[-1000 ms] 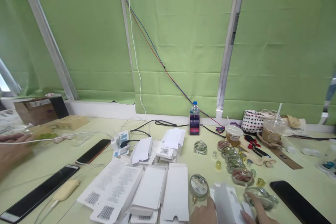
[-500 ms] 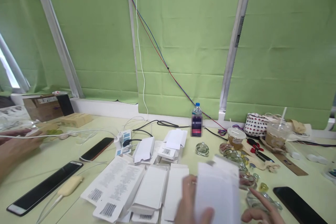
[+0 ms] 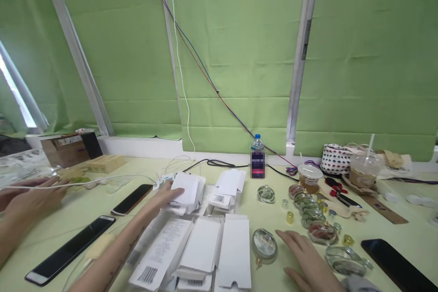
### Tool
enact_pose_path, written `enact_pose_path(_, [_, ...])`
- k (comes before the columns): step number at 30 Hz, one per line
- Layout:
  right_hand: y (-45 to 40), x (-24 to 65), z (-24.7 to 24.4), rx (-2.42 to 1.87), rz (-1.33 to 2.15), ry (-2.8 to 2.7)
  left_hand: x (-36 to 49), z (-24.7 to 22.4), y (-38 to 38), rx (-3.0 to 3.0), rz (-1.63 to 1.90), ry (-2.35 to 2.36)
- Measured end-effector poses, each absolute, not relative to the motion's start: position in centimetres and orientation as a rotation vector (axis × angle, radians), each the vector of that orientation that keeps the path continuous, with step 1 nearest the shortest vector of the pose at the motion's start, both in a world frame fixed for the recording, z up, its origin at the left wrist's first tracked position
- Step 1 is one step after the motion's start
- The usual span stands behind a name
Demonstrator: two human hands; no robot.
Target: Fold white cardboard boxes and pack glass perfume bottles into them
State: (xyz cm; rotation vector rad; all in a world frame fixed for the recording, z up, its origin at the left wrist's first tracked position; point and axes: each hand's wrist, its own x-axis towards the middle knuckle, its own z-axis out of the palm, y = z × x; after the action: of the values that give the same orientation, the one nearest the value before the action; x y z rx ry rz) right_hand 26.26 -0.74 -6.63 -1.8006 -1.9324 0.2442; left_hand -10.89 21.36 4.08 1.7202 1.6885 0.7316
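Note:
My left hand (image 3: 167,195) reaches over the table and grips a white box (image 3: 187,191) above the back left of the laid-out boxes. Several white flattened-looking boxes (image 3: 201,242), some with barcodes, lie in front of it. On the right, my right hand (image 3: 303,255) is spread low over the table, holding nothing. Just left of its fingertips lies a round glass bottle (image 3: 264,244) with a small gold-coloured piece at its lower end. A row of similar glass bottles (image 3: 310,210) with small caps (image 3: 290,217) stands beyond my right hand.
Another person's hands (image 3: 37,200) work at the far left. Phones (image 3: 71,248) lie left and right (image 3: 398,262). A water bottle (image 3: 258,157), drink cups (image 3: 310,177), a patterned pouch (image 3: 336,159) and a cardboard box (image 3: 66,148) stand toward the back. White cables cross the left side.
My left hand has moved from the front centre to the back left with a white box. The round glass bottle now shows on the table, and my right hand has moved left, fingers spread.

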Motion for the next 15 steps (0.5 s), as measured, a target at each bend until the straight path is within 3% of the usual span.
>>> enact_pose_path(6, [3.4,22.9,-6.6,-1.916,0.286,-2.263,-9.5,3.1,21.5,1.951,0.572,1.880])
enact_pose_path(11, [4.5,21.6,-8.3,-1.909,-0.103,-2.188,-8.8,4.1,20.4,2.163,0.365,2.021])
enact_pose_path(15, [4.8,22.1,-8.5,-1.937,-0.216,-2.251,-8.7,4.4,19.6,2.195,0.337,2.071])
